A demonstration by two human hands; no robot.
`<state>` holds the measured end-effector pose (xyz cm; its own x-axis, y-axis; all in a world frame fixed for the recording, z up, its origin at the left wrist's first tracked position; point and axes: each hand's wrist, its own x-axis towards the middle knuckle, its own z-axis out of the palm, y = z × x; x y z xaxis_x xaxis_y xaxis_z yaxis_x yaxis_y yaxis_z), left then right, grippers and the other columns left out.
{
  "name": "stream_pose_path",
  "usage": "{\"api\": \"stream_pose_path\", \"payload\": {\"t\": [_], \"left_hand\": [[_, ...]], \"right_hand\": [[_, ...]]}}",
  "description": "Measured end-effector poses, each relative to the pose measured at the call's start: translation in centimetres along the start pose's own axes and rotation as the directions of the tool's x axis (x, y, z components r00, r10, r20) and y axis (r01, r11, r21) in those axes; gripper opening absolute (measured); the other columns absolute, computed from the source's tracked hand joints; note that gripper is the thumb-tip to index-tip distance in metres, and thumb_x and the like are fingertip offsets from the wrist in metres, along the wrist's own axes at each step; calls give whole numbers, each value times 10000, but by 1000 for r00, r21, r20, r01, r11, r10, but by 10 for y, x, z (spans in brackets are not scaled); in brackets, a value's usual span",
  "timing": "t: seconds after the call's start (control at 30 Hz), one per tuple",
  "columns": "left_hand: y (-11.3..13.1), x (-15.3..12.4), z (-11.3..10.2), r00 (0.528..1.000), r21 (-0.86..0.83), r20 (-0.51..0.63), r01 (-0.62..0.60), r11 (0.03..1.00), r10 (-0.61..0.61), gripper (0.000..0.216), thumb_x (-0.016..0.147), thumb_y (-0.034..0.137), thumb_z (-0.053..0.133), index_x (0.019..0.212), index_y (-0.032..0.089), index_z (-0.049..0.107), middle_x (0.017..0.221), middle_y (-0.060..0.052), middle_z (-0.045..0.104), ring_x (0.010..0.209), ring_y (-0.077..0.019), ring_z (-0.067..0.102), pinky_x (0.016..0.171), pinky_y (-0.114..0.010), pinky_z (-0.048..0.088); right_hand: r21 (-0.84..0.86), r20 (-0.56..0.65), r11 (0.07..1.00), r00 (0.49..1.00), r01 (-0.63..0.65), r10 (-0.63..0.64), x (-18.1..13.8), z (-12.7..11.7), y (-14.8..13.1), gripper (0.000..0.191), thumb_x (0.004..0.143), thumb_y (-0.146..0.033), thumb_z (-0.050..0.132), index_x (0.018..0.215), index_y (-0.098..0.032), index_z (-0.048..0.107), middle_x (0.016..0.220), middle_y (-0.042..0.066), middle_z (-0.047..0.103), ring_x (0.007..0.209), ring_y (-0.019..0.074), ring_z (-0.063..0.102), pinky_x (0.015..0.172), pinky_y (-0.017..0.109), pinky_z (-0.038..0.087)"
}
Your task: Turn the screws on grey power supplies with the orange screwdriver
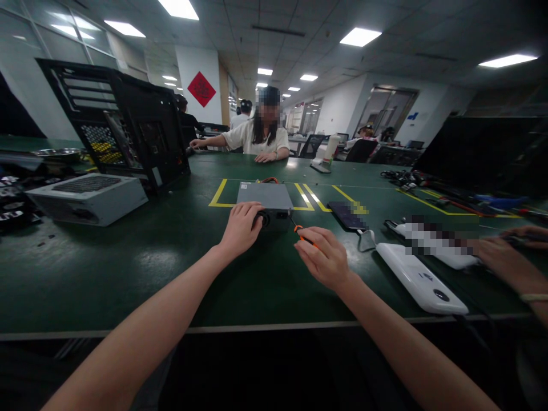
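Note:
A grey computer power supply [266, 195] lies in front of me, a white label on its top and coloured wires at its far side. My left hand [242, 227] grips its near left edge, fingers over the top, beside a dark round fan grille [264, 218]. In my right hand [325, 256] is a screwdriver [305, 235] with an orange and black handle. Its thin shaft points at the power supply's near right corner, next to the socket [281, 215]. Whether the tip sits in a screw is too small to tell.
To the left stand a black computer case [124, 125] and a second power supply [92, 197]. On the right lie a phone [346, 214], a white device [422, 278] with a cable, and another person's hand [507, 260]. A person [257, 137] sits across the green table [171, 297].

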<state>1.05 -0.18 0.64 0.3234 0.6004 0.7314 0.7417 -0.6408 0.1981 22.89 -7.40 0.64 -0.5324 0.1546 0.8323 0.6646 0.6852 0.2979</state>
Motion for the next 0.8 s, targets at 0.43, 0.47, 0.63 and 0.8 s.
{"api": "stream_pose_path", "payload": {"t": [0.43,0.47,0.63,0.8], "left_hand": [[0,0,0,1000,0,1,0,1000,0,239,870,200,443,1085,194,547,1168,-53,574,1092,-210,478,994,-393,348],[0,0,-1,1000,-1,3,1,1000,-1,240,871,200,441,1086,193,547,1169,-54,573,1094,-210,478,994,-392,348],[1,0,-1,1000,-9,3,1,1000,-1,240,874,200,434,1087,196,544,1167,-54,571,1094,-208,477,993,-393,350],[1,0,-1,1000,-12,8,8,1000,-8,244,874,197,429,1090,204,542,1169,-54,569,1100,-213,478,991,-401,352]], "right_hand": [[-43,-116,994,989,-98,92,1,-1,-1,399,758,-71,561,1112,-194,424,1070,118,533,968,202,547,743,342,527],[-25,-123,994,987,-102,98,0,-1,0,408,754,-54,552,1116,-188,421,1085,124,531,999,206,545,761,345,528],[-46,-63,997,996,-63,60,1,-2,1,317,760,-62,567,1033,-202,487,1013,92,584,1002,222,560,803,374,516],[56,-67,993,992,-102,105,1,-1,0,408,769,-48,525,1128,-210,419,1126,117,550,1033,208,561,798,370,530]]}}
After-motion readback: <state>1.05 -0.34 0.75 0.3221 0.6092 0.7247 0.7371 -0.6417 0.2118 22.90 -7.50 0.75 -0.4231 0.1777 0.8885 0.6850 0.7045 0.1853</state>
